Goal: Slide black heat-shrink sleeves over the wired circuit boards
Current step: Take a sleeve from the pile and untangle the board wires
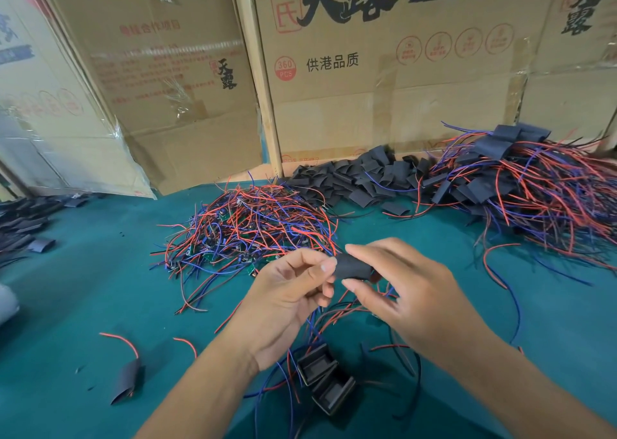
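Both hands meet above the green tabletop (100, 271). The right hand (410, 291) pinches a black sleeve (354, 266) between thumb and forefinger; the left hand (287, 301) pinches its left end. Whatever sits inside is hidden. Loose wired boards (247, 228) lie at 11 o'clock, spare sleeves (354, 178) at 12.

black sleeve (353, 267) held horiz. above desk; bare wired boards (247, 231) heaped behind (red/blue leads), loose sleeves (360, 178) beyond.
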`<state>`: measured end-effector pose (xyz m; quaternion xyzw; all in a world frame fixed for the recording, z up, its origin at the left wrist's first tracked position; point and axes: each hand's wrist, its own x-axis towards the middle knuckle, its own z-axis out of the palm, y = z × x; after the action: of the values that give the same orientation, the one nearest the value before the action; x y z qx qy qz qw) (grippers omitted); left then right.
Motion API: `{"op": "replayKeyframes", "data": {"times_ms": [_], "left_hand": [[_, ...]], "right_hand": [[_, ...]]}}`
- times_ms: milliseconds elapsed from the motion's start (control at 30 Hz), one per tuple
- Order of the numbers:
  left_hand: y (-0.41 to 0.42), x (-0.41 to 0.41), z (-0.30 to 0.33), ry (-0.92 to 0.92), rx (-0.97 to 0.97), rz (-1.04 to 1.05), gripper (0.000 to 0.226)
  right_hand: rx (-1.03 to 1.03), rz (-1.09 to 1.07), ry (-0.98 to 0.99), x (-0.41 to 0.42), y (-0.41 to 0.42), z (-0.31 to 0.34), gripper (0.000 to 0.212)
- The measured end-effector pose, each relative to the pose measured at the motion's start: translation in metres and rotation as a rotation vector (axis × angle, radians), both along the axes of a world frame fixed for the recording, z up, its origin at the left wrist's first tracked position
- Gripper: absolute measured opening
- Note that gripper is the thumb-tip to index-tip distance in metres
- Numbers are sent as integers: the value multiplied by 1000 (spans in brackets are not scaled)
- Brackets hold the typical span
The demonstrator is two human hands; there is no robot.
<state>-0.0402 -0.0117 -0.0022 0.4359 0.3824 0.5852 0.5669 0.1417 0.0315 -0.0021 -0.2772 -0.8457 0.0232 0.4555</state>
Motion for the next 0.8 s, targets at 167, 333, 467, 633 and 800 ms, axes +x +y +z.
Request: {"op": "replayKeyframes", "data": {"times_ms": [167,333,467,633,800], "left_hand": [[1,-1,0,-35,-95,-6,5],[1,-2,0,-87,-175,-102,6],[1,-2,-1,-91,-174,-123,10],[0,-3,-3,-72,-166,-184,14],[1,-4,-2,-87,-209,-218,11]], "right_hand": [[-38,26,21,0,3,0,35],[-91,116,23,2,4,0,34],[-71,126,1,4,6,-1,34],[-41,130,-21,4,6,-2,35],[-51,169,-36,4,5,-1,41]]}}
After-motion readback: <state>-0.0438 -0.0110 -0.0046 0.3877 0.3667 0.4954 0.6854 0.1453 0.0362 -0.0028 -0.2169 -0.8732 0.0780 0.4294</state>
